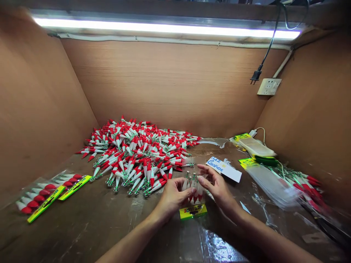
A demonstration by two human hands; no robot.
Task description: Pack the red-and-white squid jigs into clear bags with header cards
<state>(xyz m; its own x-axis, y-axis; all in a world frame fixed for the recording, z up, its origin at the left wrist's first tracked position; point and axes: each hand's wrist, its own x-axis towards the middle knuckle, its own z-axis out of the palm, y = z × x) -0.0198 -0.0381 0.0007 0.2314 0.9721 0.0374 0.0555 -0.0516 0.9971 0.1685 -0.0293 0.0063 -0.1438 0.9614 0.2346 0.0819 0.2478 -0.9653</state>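
Nearest me is a yellow-green header card (pixel 193 212) on a clear packet of red-and-white fishing lures (pixel 195 198), pinched in my left hand (pixel 175 194). My right hand (pixel 218 187) curves beside it; whether it grips, I cannot tell. Beyond lie heaped loose lures (pixel 142 151), then a brown back panel (pixel 164 80).

1. From my remote seat, I face a brown, wood-toned back wall (pixel 175 84) with faint horizontal streaks.
2. I see a left wall (pixel 41 91) and a right wall (pixel 307 102) of similar brown, both angling toward me.
3. Overhead, I get a bright white tube light (pixel 164 28) spanning the view.
4. Beneath it I trace a white conduit (pixel 175 40), bending down to a wall socket (pixel 269 86).
5. Near that, I spot a black plug (pixel 256 75) dangling on its cord (pixel 269 45).
6. Below, I look onto a dark, scuffed tabletop (pixel 95 226).
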